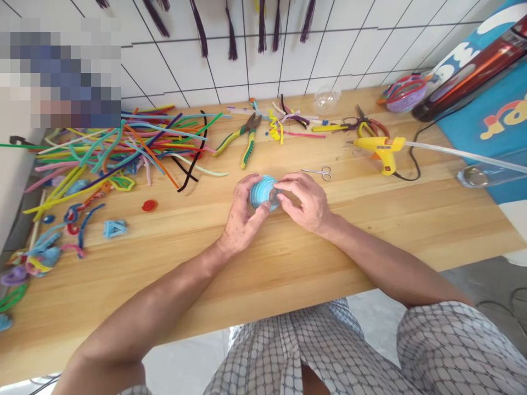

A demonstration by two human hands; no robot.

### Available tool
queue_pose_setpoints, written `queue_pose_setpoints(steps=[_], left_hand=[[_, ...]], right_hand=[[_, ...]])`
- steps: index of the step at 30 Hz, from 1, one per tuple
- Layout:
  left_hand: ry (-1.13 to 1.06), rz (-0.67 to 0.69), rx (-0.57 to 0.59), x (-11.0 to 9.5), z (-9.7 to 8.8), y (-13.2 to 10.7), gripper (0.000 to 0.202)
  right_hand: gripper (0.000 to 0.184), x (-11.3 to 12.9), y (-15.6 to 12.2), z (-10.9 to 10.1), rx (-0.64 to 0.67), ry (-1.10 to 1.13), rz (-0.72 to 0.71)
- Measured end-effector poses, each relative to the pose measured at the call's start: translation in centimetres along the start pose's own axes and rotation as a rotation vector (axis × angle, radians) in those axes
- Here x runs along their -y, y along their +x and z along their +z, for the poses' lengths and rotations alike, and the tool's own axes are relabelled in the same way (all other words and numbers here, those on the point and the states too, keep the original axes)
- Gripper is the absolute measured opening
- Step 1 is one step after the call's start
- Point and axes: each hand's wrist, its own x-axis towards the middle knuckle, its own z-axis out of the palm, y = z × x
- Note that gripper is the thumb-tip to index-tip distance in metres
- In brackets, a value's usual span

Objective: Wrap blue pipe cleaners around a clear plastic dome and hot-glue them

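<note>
Above the middle of the wooden table (pixel 370 230), a round ball (pixel 262 190) ringed with light blue pipe cleaner rests in my left hand (pixel 244 215), whose fingers and thumb curl around its left and near sides. A bare, see-through patch shows on the ball's right side. My right hand (pixel 305 202) is closed there, its thumb and fingertips pinched against that edge; a loose pipe cleaner end between them cannot be made out. Small scissors (pixel 323 173) lie just beyond my right hand, and green-and-yellow pliers (pixel 246 137) lie behind the ball.
A heap of coloured pipe cleaners (pixel 135 145) spreads over the back left. A yellow glue gun (pixel 382 151) with a cord lies at the right, near more pliers (pixel 366 125). A clear ball (pixel 327 100) stands by the tiled wall. A red disc (pixel 149 206) lies left of my hands.
</note>
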Motion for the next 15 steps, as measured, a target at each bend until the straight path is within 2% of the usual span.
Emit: queue_pose_setpoints(steps=[6, 10, 12, 15], left_hand=[[0.096, 0.078, 0.004, -0.2, -0.1, 0.4, 0.052], [0.137, 0.115, -0.025, 0.0, 0.2, 0.5, 0.052], [0.156, 0.113, -0.034, 0.1, 0.2, 0.6, 0.052], [0.165, 0.095, -0.039, 0.2, 0.3, 0.6, 0.052]], right_hand=[[0.019, 0.0, 0.1, 0.0, -0.001, -0.002, 0.028], [0.021, 0.3, 0.6, -1.1, 0.006, -0.003, 0.096], [0.020, 0.7, 1.4, -2.2, -0.041, -0.002, 0.115], [0.021, 1.1, 2.6, -4.2, -0.188, -0.002, 0.136]])
